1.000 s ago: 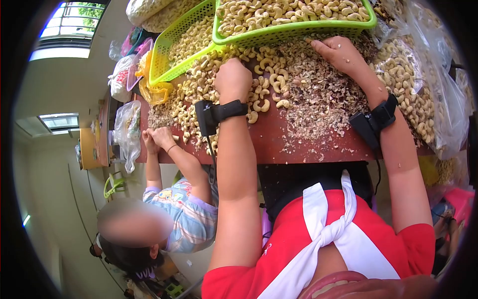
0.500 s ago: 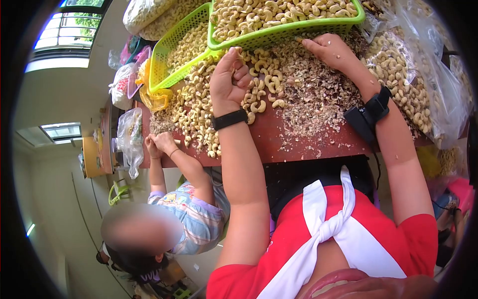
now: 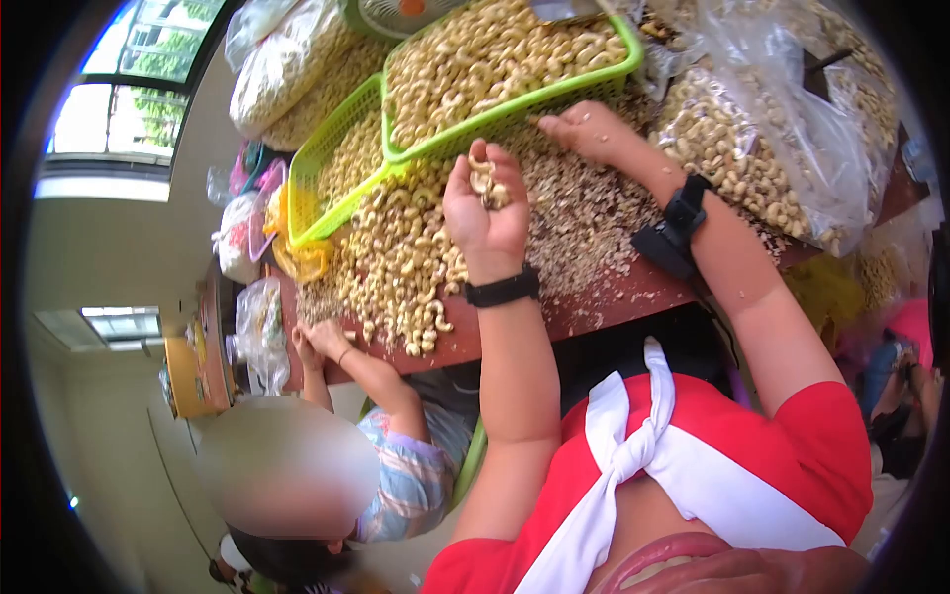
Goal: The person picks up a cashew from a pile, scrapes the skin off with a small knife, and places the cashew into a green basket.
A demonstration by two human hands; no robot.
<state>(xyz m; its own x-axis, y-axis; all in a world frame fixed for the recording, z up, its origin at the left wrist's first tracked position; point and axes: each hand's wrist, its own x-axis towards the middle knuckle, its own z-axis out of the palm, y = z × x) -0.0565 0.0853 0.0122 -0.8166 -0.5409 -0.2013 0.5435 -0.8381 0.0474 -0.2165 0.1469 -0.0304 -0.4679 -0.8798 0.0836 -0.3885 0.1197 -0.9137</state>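
My left hand (image 3: 485, 213) is palm up with its fingers curled round several cashews (image 3: 488, 185), just in front of the green basket (image 3: 515, 117) full of cashews. Above the heap of skin flakes (image 3: 584, 218), my right hand (image 3: 579, 132) is closed in a pinch near the basket's right part. Something small and brownish shows at its fingertips, too small to name. Loose cashews (image 3: 396, 262) lie on the red table (image 3: 475, 342) to the left of my left hand.
A second green basket (image 3: 307, 183) stands at the left, near an orange bag (image 3: 302, 259). Open plastic bags of cashews (image 3: 732, 148) lie at the right. A co-worker (image 3: 416, 455) sits at the left, hands (image 3: 322, 342) together at the table edge.
The view has shifted, so the baskets and table appear lower and further left. My left hand has turned palm up and opened somewhat, showing cashews in it. My right hand remains pinched.
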